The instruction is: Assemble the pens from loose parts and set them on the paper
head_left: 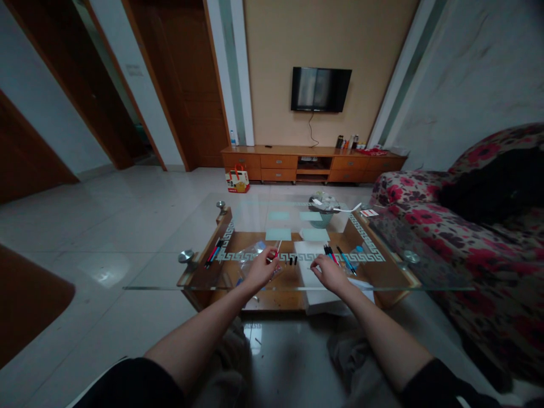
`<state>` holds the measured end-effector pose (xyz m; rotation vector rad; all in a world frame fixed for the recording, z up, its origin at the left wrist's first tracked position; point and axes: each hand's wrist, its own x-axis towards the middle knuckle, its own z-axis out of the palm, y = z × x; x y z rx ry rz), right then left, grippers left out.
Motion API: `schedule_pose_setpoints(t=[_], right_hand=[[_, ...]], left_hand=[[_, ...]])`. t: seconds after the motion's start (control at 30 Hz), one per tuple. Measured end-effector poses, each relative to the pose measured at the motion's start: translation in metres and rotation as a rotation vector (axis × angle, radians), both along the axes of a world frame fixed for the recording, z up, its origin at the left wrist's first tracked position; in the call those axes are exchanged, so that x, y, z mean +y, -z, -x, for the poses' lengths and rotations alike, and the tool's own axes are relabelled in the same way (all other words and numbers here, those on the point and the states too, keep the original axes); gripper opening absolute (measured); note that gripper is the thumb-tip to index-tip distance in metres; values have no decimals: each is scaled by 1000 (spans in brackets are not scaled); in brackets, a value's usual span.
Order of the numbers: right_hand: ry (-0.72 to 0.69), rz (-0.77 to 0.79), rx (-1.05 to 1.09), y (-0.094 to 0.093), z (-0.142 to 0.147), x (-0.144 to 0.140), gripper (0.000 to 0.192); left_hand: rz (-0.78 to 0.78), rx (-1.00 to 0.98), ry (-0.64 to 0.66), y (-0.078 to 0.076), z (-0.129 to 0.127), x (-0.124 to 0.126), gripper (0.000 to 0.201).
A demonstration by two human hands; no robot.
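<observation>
Above the glass tabletop, my left hand (264,266) is closed around a red pen part (276,253) with a thin pale end pointing up. My right hand (328,270) has thumb and forefinger pinched together; whatever sits between them is too small to make out. Between the hands, two short black pieces (293,261), like pen caps, stand side by side on the glass. Just beyond my right hand lie blue and black pens (347,260) and a group of darker pens (328,251). Another bunch of red, blue and black pens (213,254) rests at the left.
The glass table (161,272) has metal knobs and a wooden shelf below, with a white box (318,303) on it. A basket (323,218) shows near the far edge. A floral sofa (425,209) stands right, a TV cabinet (276,161) and gift bag (237,180) beyond.
</observation>
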<state>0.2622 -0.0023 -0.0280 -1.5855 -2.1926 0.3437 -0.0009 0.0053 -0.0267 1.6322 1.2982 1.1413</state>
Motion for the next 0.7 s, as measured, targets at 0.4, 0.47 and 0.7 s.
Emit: schedule_pose_setpoints(t=[0.4, 0.47, 0.7], right_hand=[[151, 258, 890, -3, 1, 9, 21], [157, 270, 953, -9, 7, 6, 23], [135, 267, 974, -27, 22, -1, 28]], left_hand=[[-110, 198, 145, -13, -6, -12, 23], [-148, 243, 196, -16, -7, -15, 23], [-272, 375, 288, -23, -10, -20, 24]])
